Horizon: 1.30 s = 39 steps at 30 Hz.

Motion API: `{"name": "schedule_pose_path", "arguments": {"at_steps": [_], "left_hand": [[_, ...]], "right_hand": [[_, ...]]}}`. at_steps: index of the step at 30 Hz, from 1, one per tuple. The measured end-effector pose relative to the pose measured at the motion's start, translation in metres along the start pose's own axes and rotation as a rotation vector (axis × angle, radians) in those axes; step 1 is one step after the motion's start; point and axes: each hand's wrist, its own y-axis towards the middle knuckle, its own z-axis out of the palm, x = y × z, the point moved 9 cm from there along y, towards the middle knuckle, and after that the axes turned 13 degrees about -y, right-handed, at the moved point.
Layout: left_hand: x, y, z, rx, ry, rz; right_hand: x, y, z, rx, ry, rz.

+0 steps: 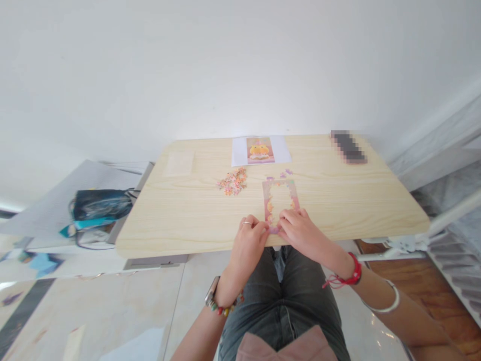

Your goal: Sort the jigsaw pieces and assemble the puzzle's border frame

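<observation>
I see both hands at the near edge of the table [188, 210], meeting at the near end of the puzzle frame [280, 201]. My left hand [250, 240] is curled, fingers bent in toward the frame's near left corner, a ring showing on one finger; the fingertips touch the frame's edge, but I cannot tell whether they pinch a piece or only press. My right hand [300, 231] lies flat-curled over the near right corner, fingers down on the border; what it grips, if anything, is hidden under the fingers.

The frame is a narrow rectangle of joined edge pieces, pink and orange, with bare table showing through its middle. It lies lengthwise from near to far, just right of the table's centre.

A loose pile [233, 181] of pieces sits to the far left of the frame, well apart from the hands. A few purple pieces [284, 173] lie just beyond the frame's far end. Farther still, against the wall, lies a sheet [260, 150] with a yellow-and-pink picture on it. A blurred dark block [348, 146] lies at the far right. Left of the table, lower down, a dark bag [99, 205] rests on a grey surface.
</observation>
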Motion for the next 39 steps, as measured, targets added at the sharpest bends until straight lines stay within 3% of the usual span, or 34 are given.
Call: {"name": "schedule_pose_path", "arguments": {"at_steps": [9,16,28,33,39], "left_hand": [[-0.003,-0.001,0.001,-0.010,0.020,0.022],[-0.010,0.001,0.008,0.093,-0.018,0.055],[-0.010,0.005,0.008,0.093,-0.053,0.055],[-0.002,0.007,-0.011,-0.022,-0.150,0.017],[0.011,0.007,-0.022,-0.072,-0.146,-0.042]], "right_hand": [[-0.004,0.000,0.000,0.009,0.055,0.037],[-0.008,0.002,0.001,0.033,0.167,0.077],[-0.018,0.003,0.004,0.067,0.295,0.149],[-0.046,0.015,-0.004,0.000,0.281,0.168],[-0.091,0.068,0.013,-0.011,0.246,0.156]]}}
